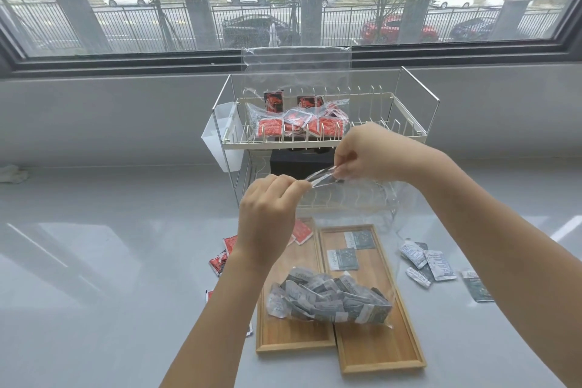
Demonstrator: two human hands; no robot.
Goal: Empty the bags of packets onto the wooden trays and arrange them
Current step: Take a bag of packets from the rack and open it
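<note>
A clear plastic bag (349, 214) hangs over two wooden trays, its bottom full of grey packets (327, 299). My left hand (267, 214) and my right hand (362, 151) each pinch the bag's top edge, pulling it apart. The right tray (378, 346) carries two grey packets (343, 258) near its far end. The left tray (293, 340) lies partly under the bag and my left arm. A second clear bag of red packets (296, 126) rests on the upper shelf of a wire rack (406, 123).
Red packets (220, 258) lie loose on the grey table left of the trays, and grey packets (428, 261) lie to the right. A white plastic cup holder (220, 142) hangs on the rack's left side. A window sill runs behind.
</note>
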